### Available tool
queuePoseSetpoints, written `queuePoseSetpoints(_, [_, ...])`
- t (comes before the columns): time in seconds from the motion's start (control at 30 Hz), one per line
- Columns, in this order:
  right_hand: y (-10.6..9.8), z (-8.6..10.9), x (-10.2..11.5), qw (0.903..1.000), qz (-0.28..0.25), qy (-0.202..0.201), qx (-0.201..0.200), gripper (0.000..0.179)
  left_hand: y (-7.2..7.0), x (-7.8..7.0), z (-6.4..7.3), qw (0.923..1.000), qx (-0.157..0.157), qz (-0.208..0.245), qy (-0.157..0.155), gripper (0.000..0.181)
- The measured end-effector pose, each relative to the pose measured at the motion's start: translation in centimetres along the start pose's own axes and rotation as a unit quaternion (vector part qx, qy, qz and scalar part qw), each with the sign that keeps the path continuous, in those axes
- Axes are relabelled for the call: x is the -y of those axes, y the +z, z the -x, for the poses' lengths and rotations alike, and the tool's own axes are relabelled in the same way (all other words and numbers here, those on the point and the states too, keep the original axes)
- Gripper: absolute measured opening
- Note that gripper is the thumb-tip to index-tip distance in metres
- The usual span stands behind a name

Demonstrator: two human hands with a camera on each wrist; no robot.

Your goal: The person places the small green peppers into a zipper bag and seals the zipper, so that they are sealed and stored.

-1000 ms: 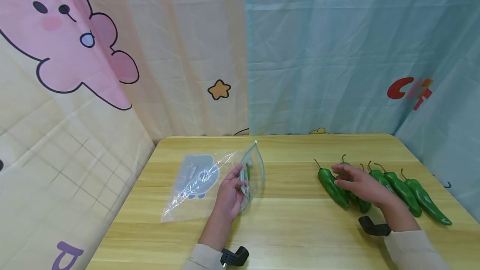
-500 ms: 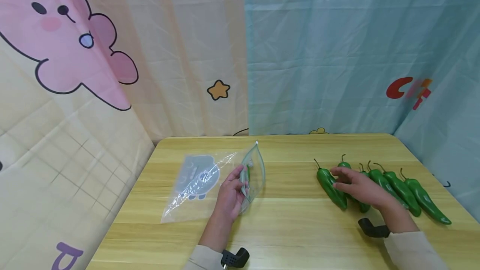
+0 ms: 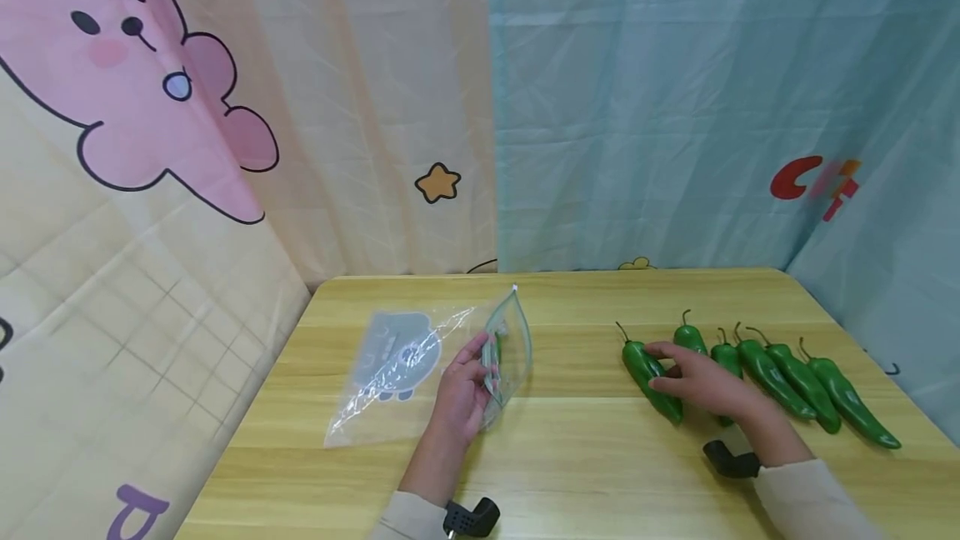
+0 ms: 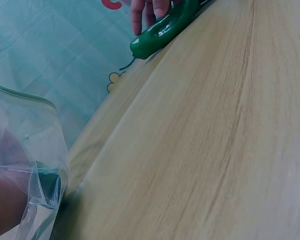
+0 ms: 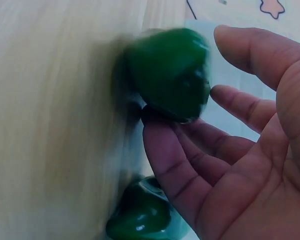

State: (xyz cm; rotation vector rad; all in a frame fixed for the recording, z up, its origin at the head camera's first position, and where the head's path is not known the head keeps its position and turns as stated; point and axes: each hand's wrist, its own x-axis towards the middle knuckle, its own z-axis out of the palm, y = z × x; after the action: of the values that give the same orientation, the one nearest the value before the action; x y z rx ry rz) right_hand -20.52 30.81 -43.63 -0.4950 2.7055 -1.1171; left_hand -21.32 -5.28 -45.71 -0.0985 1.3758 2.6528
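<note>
My left hand grips a clear zip bag by its edge, and the bag's mouth gapes toward the right. Through the plastic, something dark green shows inside the bag in the left wrist view. Over on the right, my right hand reaches across the leftmost green chili pepper, which points its stem away from me. In the right wrist view, loosely bent fingers touch the side of this pepper, while the thumb stands a little apart from it.
Several more green chili peppers lie side by side to the right, some partly behind my right hand. The wooden table reaches back to a printed curtain, and another stretch of fabric hangs along the left side.
The right hand and the leftmost pepper have shifted left, widening the gap to the other peppers. The left hand and the bag stay nearly still.
</note>
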Motion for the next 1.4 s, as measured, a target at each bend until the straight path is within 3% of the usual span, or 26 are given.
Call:
queuePoseSetpoints(0.33, [0.7,-0.7,-0.1,0.9978,0.063,-0.006,-0.02,0.061,-0.1,0.1,0.0,1.0,-0.005,-0.003,0.001,0.062])
queuePoseSetpoints(0.73, [0.8,-0.9,-0.1,0.9957,0.08,-0.001,-0.047,0.054,0.0,0.1,-0.1,0.9999,-0.009,-0.009,-0.002,0.061])
queuePoseSetpoints(0.9, [0.7,-0.9,-0.1,0.9953,0.088,-0.016,-0.037,0.046,0.0,0.1,-0.1,1.0,-0.007,-0.006,-0.002,0.061])
queuePoseSetpoints(1.4, [0.5,-1.4,0.6,0.9979,0.064,0.009,-0.007,0.042,0.0,0.3,-0.1,1.0,0.0,-0.007,-0.002,0.06])
